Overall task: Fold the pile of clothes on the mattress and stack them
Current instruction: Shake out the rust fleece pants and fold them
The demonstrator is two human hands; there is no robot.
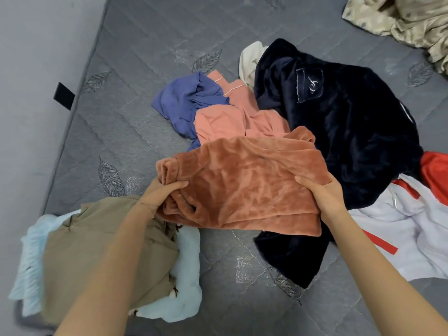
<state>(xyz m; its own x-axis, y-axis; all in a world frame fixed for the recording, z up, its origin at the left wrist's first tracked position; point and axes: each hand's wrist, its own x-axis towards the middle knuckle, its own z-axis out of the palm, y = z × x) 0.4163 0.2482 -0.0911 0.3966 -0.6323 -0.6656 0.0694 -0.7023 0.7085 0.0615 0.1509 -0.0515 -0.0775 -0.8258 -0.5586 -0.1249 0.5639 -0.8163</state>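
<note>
A rust-orange fleece garment (244, 183) is held up over the grey quilted mattress (135, 76), partly folded. My left hand (162, 192) grips its left edge and my right hand (320, 192) grips its right edge. Behind it lies the unfolded pile: a pink garment (232, 112), a blue garment (186, 98), a large dark navy fleece (344, 132) and a cream piece (249, 61). At the lower left sits a stack with a tan garment (92, 258) on top of a light blue one (186, 287).
A white and red garment (412, 234) lies at the right edge. A beige patterned cloth (407, 20) lies at the top right. The mattress's left edge carries a black strap (64, 95), with grey floor (29, 93) beyond it.
</note>
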